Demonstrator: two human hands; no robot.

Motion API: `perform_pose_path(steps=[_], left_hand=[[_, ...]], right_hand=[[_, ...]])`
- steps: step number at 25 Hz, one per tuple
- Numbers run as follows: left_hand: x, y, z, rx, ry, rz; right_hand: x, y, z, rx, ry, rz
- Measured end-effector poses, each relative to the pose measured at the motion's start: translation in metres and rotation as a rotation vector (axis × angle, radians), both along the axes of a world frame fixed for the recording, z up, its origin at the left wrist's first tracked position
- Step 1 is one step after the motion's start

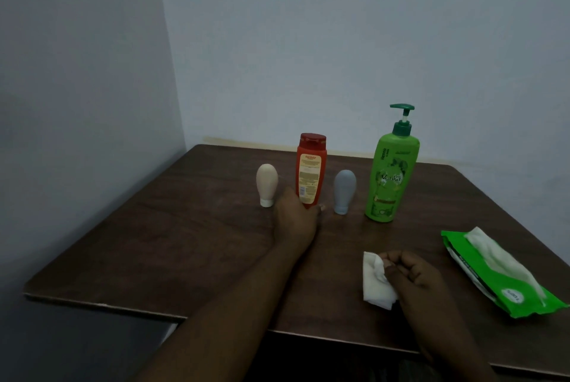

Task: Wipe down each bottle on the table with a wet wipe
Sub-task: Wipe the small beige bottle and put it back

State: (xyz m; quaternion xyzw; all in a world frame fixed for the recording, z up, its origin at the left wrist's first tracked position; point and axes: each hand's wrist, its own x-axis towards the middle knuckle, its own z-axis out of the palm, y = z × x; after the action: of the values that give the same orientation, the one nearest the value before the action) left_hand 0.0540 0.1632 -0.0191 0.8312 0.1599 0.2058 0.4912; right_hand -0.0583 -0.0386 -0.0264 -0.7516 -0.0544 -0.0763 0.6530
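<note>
Several bottles stand in a row on the dark wooden table (pixel 185 242). From left: a small beige squeeze bottle (pixel 266 182) on its white cap, an orange bottle (pixel 311 168) with a red cap, a small grey-blue squeeze bottle (pixel 344 190), and a tall green pump bottle (pixel 391 178). My left hand (pixel 297 218) grips the base of the orange bottle, fingers curled round it. My right hand (pixel 415 272) pinches a crumpled white wet wipe (pixel 374 283) just above the table near the front.
A green pack of wet wipes (pixel 499 276) lies open at the right, with a white wipe sticking out of it. Walls close off the table on the left and at the back. The table's front edge runs just below my forearms.
</note>
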Motion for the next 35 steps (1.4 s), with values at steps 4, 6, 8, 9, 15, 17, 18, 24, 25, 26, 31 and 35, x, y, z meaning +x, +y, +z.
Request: perform_pose_path(steps=[4,6,8,9,15,17,18,24,25,26,31,35], left_hand=[[-0.021,0.017,0.002,-0.119,-0.027,0.093],[-0.02,0.035,0.002,-0.181,-0.046,0.188],[-0.014,0.052,0.004,-0.134,-0.002,0.266],[-0.01,0.058,0.005,-0.067,0.055,0.284],[0.014,0.077,0.005,0.013,0.172,0.195],[0.015,0.082,0.004,-0.004,0.176,0.186],[0.014,0.084,0.005,-0.006,0.171,0.173],[-0.046,0.084,0.022,0.106,0.118,-0.07],[-0.062,0.08,0.027,0.141,0.131,-0.123],[-0.079,0.074,0.032,0.18,0.151,-0.176],[-0.162,0.044,0.028,0.381,0.078,-0.434],[-0.185,0.035,0.002,0.315,-0.068,-0.507]], right_hand=[[-0.001,0.0,-0.003,0.031,0.031,0.005],[0.0,-0.001,-0.002,0.137,0.084,-0.004],[0.002,-0.003,0.0,0.28,0.121,-0.037],[0.003,-0.004,0.0,0.356,0.139,-0.048],[0.006,-0.008,-0.002,0.422,0.139,-0.051],[0.004,-0.007,-0.002,0.397,0.114,-0.045],[0.003,-0.006,-0.001,0.39,0.106,-0.043],[-0.002,-0.004,0.004,0.369,0.076,-0.033],[-0.003,-0.003,0.004,0.346,0.064,-0.042],[-0.004,-0.002,0.004,0.328,0.052,-0.051],[-0.006,-0.001,-0.001,0.262,-0.036,-0.091],[-0.014,0.001,0.005,0.119,-0.142,-0.142]])
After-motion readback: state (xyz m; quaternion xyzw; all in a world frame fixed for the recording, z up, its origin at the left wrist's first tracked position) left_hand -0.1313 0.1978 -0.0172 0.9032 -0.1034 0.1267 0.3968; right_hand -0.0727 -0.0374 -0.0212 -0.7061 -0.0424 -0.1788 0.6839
